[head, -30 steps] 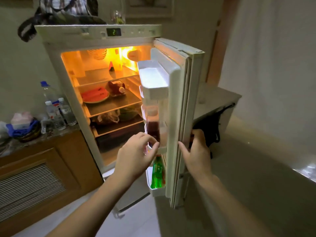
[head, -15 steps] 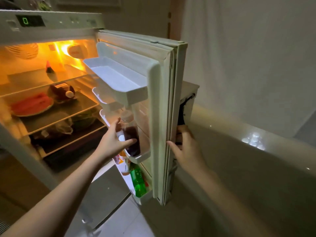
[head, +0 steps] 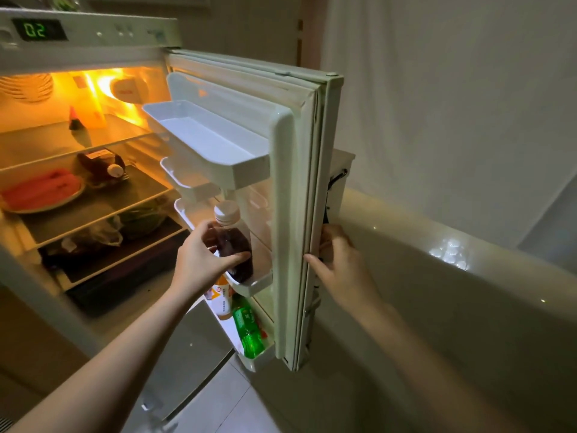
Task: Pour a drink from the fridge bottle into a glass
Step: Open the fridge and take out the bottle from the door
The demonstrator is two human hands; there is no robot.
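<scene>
A clear bottle of dark red drink [head: 233, 242] with a white cap stands upright in the middle shelf of the open fridge door [head: 293, 195]. My left hand [head: 199, 260] is wrapped around the bottle's body, thumb in front. My right hand [head: 340, 267] holds the door's outer edge, fingers behind it. No glass is in view.
The lowest door shelf holds an orange-labelled bottle [head: 222, 298] and a green bottle [head: 248, 331]. The top door shelf [head: 206, 135] is bare. Inside the lit fridge sit a plate of watermelon [head: 40, 190], a dark package and bagged food. A pale counter [head: 437, 264] runs on the right.
The view has come closer and swung right. My left hand has closed around the dark bottle in the door shelf. My right hand stays on the door's edge.
</scene>
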